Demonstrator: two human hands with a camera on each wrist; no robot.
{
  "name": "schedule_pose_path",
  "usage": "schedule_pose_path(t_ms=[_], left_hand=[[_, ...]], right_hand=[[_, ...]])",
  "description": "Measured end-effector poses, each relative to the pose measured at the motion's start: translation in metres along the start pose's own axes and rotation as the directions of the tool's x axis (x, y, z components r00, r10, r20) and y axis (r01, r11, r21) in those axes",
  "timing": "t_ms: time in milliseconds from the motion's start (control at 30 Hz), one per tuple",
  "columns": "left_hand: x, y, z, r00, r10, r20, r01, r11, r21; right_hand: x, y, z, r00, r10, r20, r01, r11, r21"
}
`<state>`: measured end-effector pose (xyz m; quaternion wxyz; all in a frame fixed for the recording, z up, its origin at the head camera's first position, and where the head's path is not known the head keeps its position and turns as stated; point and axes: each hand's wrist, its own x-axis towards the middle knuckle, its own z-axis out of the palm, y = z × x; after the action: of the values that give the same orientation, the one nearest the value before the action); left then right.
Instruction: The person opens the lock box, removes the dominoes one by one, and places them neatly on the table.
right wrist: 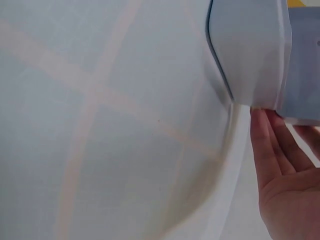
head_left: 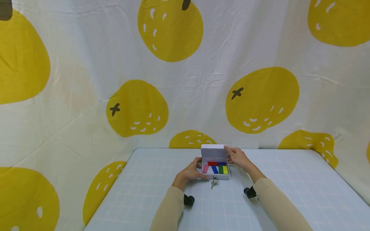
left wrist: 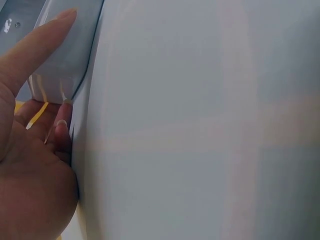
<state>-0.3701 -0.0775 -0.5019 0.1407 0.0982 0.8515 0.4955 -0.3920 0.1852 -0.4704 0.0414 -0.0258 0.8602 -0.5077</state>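
A small white metal cash box (head_left: 222,176) stands on the table with its hinged lid (head_left: 214,152) raised. Inside lie colored blocks: pink (head_left: 205,168), red (head_left: 212,163), purple (head_left: 221,164), blue (head_left: 214,169), green (head_left: 221,169) and yellow (head_left: 225,169). Keys (head_left: 212,183) hang at the front lock. My left hand (head_left: 190,171) grips the box's left side, thumb toward the front, fingers toward the back corner. At the right, my right hand (head_left: 237,158) holds the lid's corner with the thumb on its top edge; other fingers (right wrist: 265,140) reach the box's rear corner.
The table (head_left: 138,192) wears a pale blue checked cloth. Behind it hangs a white curtain (head_left: 202,83) printed with big yellow fruit. Black wrist cameras (head_left: 189,201) sit under both sleeves. The table's far edge runs just behind the box.
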Motion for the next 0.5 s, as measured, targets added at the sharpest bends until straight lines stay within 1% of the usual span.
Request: schedule_pose_path(t_ms=[100,233,400,500], left_hand=[[0.0005,-0.0004,-0.0006,1.0,0.003,0.0,-0.003,1.0,-0.007],[0.0012,-0.001,-0.0002,1.0,0.004,0.002,-0.004,1.0,-0.005],[0.0022,-0.0018,0.0015,1.0,-0.014,0.001,0.014,1.0,-0.002],[0.0014,-0.0005,0.0014,1.0,-0.024,0.0,0.024,1.0,-0.007]], right_hand=[[0.0004,0.0002,-0.0004,1.0,-0.005,0.002,0.005,1.0,0.004],[0.001,-0.001,-0.0002,1.0,0.012,-0.003,-0.012,1.0,-0.01],[0.0026,-0.0038,0.001,0.998,0.058,-0.012,-0.059,0.998,-0.035],[0.003,-0.0053,0.0021,0.997,0.078,-0.013,-0.078,0.997,-0.024]])
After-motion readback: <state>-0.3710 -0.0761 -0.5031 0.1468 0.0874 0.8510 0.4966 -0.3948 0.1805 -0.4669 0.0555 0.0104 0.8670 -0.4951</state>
